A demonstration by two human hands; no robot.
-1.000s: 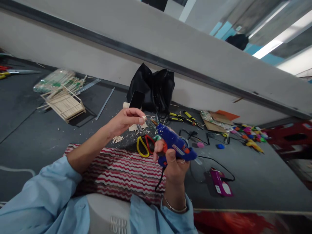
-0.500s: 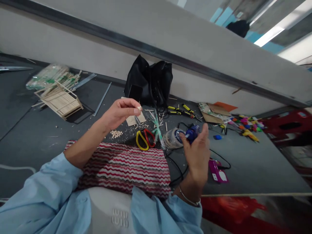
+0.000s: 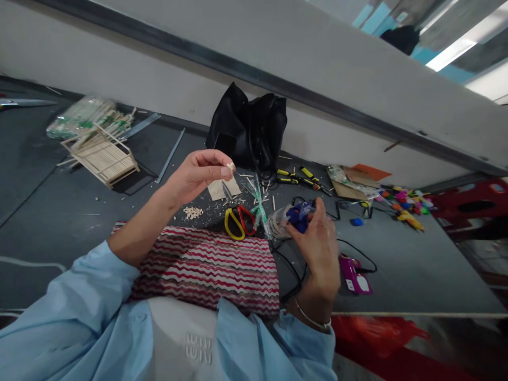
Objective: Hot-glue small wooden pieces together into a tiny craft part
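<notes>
Two hands are up over the table. Left hand is raised, palm toward the camera, fingers curled, thumb and forefinger pressed together on a small pale wood bit held above the scissors. Right hand is lower and farther right, its back to the camera, fingers wrapped round the blue glue gun, which sits down at the table beside a clear tape roll; the fingers hide how tight that grip is, but they are closed about the gun's body. A black cord runs from the gun toward the table's near edge. A thin bracelet rings the right wrist, and both forearms come out of light blue sleeves. Writing shows on the white shirt front, raised letters too distorted to read surely; the pink box right of the hand bears a white label too small to read. Under the arms lies a red-and-white striped cloth. Behind the hands stand a black bag, yellow-handled pliers, a heap of pale chips and, far left, a stick frame.
</notes>
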